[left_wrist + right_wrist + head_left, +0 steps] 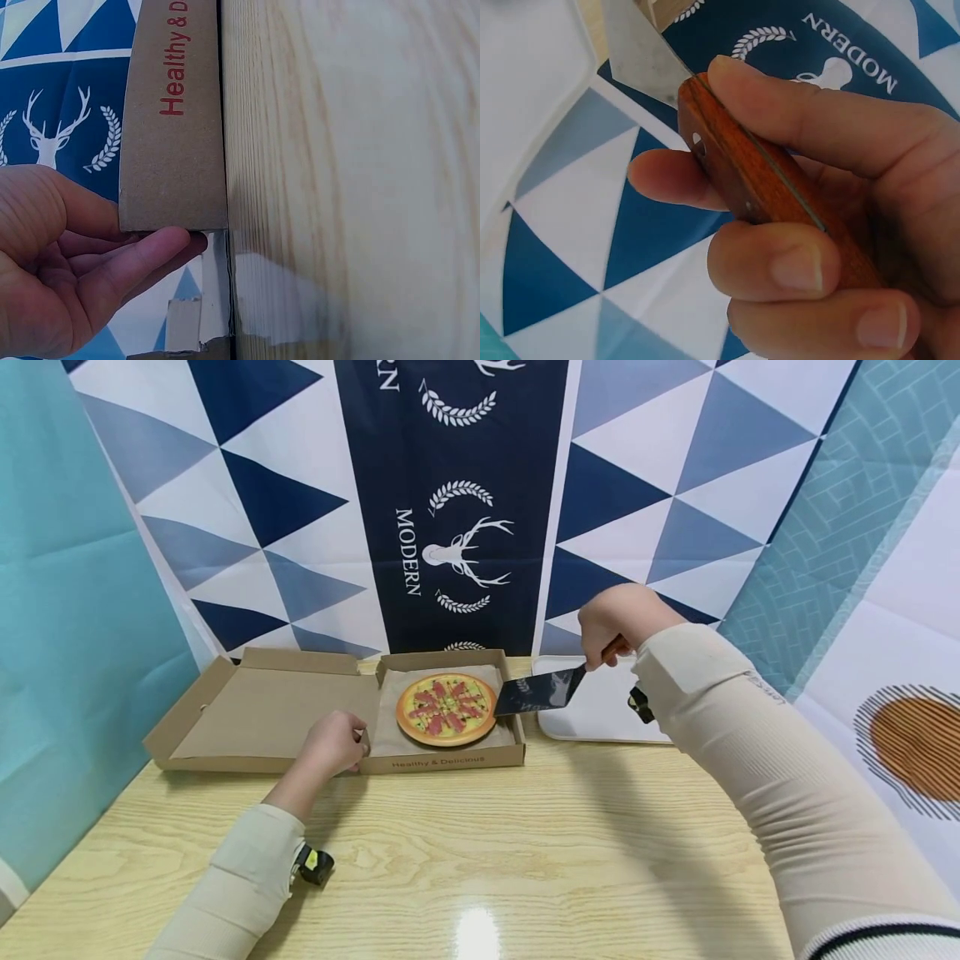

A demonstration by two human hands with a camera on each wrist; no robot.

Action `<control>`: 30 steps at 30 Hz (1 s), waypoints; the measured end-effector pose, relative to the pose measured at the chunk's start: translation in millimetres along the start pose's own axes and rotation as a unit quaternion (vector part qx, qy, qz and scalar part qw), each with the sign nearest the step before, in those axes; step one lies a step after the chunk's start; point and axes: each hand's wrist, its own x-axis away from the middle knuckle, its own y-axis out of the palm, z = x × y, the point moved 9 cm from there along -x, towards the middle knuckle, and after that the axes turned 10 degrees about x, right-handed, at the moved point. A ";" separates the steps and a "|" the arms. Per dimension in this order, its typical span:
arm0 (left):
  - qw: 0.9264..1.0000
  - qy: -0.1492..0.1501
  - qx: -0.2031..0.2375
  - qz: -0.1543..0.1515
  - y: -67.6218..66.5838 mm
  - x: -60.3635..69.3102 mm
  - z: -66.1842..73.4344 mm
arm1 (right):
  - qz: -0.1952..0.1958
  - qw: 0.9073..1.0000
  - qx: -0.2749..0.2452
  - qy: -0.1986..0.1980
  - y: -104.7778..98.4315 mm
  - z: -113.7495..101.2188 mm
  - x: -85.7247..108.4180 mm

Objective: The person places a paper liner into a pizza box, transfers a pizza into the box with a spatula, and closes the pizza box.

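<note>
A round pizza [447, 710] with red and green topping lies on paper inside the open pizza box [442, 764]. My left hand [333, 745] pinches the box's front wall at its left corner, near the lid's fold; the left wrist view shows the thumb and fingers [142, 259] at the wall's end. My right hand [611, 622] grips the wooden handle [742, 157] of a spatula [536, 692]. The flat metal blade points left, over the box's right wall, its tip by the pizza's right edge. Whether blade and pizza touch, I cannot tell.
The box lid [277, 714] lies folded open to the left. Right of the box is a white tray [592, 722], partly behind the right hand. Everything stands on a wooden table [450, 843] against a patterned backdrop [457, 485].
</note>
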 end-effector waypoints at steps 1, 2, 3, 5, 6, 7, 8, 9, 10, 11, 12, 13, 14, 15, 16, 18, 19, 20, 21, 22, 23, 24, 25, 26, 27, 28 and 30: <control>1.000 0.000 0.001 0.000 0.0 -0.2 -0.1 | 0.002 1.000 -0.011 -0.008 3.5 2.3 -0.7; 1.000 0.000 0.001 0.001 0.0 -0.3 -0.2 | 0.006 1.000 -0.021 -0.018 6.7 3.9 -0.7; 1.000 0.001 0.000 0.001 0.1 -0.5 -0.4 | 0.008 0.999 -0.033 -0.025 10.1 5.7 -0.7; 1.000 0.001 0.001 0.001 0.4 -1.0 -1.1 | 0.012 0.998 -0.055 -0.037 16.7 9.5 -0.5; 1.000 0.001 0.001 0.001 0.6 -1.2 -1.6 | 0.014 0.997 -0.065 -0.044 20.0 11.2 -0.5; 1.000 0.000 0.002 0.001 0.8 -1.4 -1.8 | 0.016 0.996 -0.077 -0.049 23.2 12.7 -0.4; 1.000 0.000 0.002 0.001 0.9 -1.4 -2.0 | 0.017 0.994 -0.090 -0.056 26.4 13.7 -0.4; 1.000 0.000 0.001 0.002 1.0 -1.5 -2.2 | 0.018 0.993 -0.103 -0.059 29.8 15.2 -0.9; 1.000 0.000 0.001 0.002 0.9 -1.6 -2.4 | 0.021 0.991 -0.113 -0.065 32.6 16.1 -1.3; 1.000 -0.001 0.001 0.003 0.9 -1.5 -2.4 | 0.026 0.990 -0.122 -0.068 35.5 17.1 -1.7; 1.000 0.000 0.000 0.003 0.9 -1.4 -2.1 | 0.030 0.988 -0.131 -0.072 38.3 17.8 -2.6; 1.000 -0.001 0.000 0.003 0.7 -1.1 -1.9 | 0.033 0.987 -0.139 -0.076 41.2 18.3 -3.5; 1.000 -0.001 0.000 0.003 0.7 -1.0 -1.8 | 0.037 0.985 -0.147 -0.080 44.3 18.7 -4.5; 1.000 -0.001 0.000 0.003 0.6 -0.8 -1.6 | 0.040 0.984 -0.154 -0.082 47.5 19.3 -5.8; 1.000 -0.002 0.001 0.002 0.5 -0.6 -1.6 | 0.043 0.982 -0.160 -0.086 50.4 19.3 -7.0; 1.000 -0.003 0.004 0.002 0.6 -0.4 -1.7 | 0.047 0.979 -0.172 -0.093 56.4 19.2 -9.5; 1.000 -0.003 0.004 0.002 0.7 -0.4 -1.8 | 0.048 0.978 -0.180 -0.097 59.2 18.9 -10.5; 1.000 -0.004 0.006 0.002 0.8 -0.4 -2.0 | 0.049 0.976 -0.188 -0.100 62.0 18.6 -11.7; 1.000 -0.004 0.007 0.002 0.9 -0.4 -2.2 | 0.051 0.974 -0.194 -0.103 64.6 18.5 -12.9; 1.000 -0.005 0.009 0.002 1.0 -0.4 -2.4 | 0.052 0.973 -0.200 -0.105 67.0 17.9 -13.7; 1.000 -0.005 0.010 0.002 1.1 -0.4 -2.7 | 0.051 0.971 -0.207 -0.106 69.7 17.5 -14.7; 1.000 -0.005 0.011 0.003 1.1 -0.3 -2.9 | 0.052 0.970 -0.211 -0.108 72.0 16.7 -15.5; 1.000 -0.005 0.012 0.003 1.1 -0.1 -3.1 | 0.052 0.970 -0.212 -0.110 74.4 15.8 -16.3; 1.000 -0.005 0.014 0.004 1.1 0.1 -3.2 | 0.052 0.969 -0.213 -0.114 76.4 14.8 -16.8; 1.000 -0.005 0.016 0.004 1.1 0.3 -3.3 | 0.051 0.968 -0.215 -0.118 78.6 13.6 -17.1; 1.000 -0.004 0.017 0.005 1.1 0.4 -3.5 | 0.051 0.967 -0.217 -0.122 80.7 12.6 -17.5; 1.000 -0.004 0.017 0.005 1.2 0.4 -3.8 | 0.052 0.966 -0.218 -0.131 85.1 10.9 -18.5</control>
